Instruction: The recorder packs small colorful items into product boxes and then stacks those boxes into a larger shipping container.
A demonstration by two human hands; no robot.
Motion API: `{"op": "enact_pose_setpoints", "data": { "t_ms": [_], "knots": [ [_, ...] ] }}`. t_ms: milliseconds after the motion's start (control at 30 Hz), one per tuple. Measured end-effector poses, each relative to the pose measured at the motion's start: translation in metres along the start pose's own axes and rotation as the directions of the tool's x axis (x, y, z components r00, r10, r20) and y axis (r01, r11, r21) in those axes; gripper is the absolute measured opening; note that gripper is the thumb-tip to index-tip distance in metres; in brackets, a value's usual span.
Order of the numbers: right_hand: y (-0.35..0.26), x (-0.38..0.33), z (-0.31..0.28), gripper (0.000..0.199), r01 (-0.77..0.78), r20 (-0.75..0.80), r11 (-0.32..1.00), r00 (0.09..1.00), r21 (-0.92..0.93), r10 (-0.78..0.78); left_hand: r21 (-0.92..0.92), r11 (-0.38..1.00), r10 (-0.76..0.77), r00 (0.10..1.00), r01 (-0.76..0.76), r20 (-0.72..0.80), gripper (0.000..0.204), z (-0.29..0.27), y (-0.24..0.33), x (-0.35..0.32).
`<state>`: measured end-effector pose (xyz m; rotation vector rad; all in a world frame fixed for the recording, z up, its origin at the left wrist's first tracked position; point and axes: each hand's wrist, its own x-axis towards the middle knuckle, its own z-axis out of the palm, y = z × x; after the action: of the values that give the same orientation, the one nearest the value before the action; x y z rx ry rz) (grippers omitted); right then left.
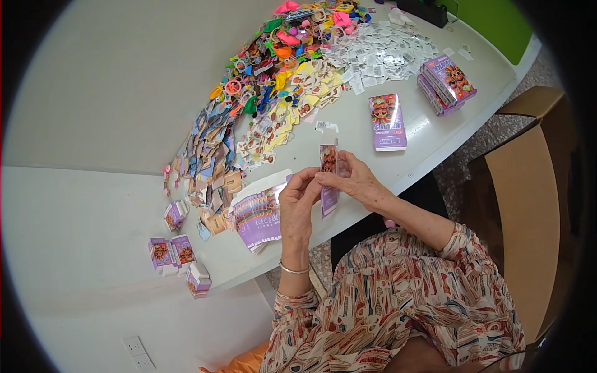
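Note:
Between my two hands, just above the table's near edge, is a narrow purple printed carton (329, 163) with a red character picture on it. My left hand (301, 198) grips its left side, thumb in front. On the other side my right hand (353, 178) pinches it, the thumb lying across its middle. Close to my left hand lies a fanned stack of flat purple cartons (258, 217) with white flaps. Beyond the held carton there is a small white label slip (326, 126) on the table. Parts of the carton are hidden behind my fingers.
Farther off are heaps of colourful small toys (287, 43), white labels (385, 53), yellow picture cards (305, 93) and folded bluish-brown papers (211, 149). Right stand a purple box (387, 123) and a stack of boxes (449, 81). Small purple boxes (171, 252) sit left; an open cardboard box (528, 205) is right.

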<state>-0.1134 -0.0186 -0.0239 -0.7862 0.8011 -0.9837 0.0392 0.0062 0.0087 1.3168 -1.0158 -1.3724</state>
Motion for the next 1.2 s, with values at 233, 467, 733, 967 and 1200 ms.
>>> {"op": "enact_pose_setpoints", "data": {
  "t_ms": [233,467,733,967,1200],
  "knots": [
    [0.001,0.005,-0.004,0.106,-0.014,0.029,0.999,0.999,0.05,0.013,-0.109,0.986,-0.121,0.99,0.129,0.079,0.036,-0.004,-0.007,0.005],
    [0.012,0.012,-0.018,0.104,-0.068,0.026,0.996,0.997,0.052,0.067,-0.163,0.978,-0.093,0.97,0.131,0.225,0.058,-0.001,-0.011,0.003],
    [0.004,0.012,-0.024,0.112,-0.107,0.038,0.99,0.994,0.09,0.104,-0.331,0.91,-0.108,0.914,0.25,0.391,0.069,-0.005,-0.009,-0.001],
    [0.004,0.012,-0.033,0.118,-0.03,0.0,0.989,1.0,-0.142,0.03,-0.58,0.782,-0.171,0.973,0.229,0.154,0.055,-0.018,-0.014,0.002],
    [-0.004,-0.004,-0.026,0.108,0.197,-0.033,0.671,0.949,-0.715,-0.313,0.333,0.9,0.362,0.908,-0.281,-0.213,0.042,-0.011,-0.019,-0.002]
  ]
}}
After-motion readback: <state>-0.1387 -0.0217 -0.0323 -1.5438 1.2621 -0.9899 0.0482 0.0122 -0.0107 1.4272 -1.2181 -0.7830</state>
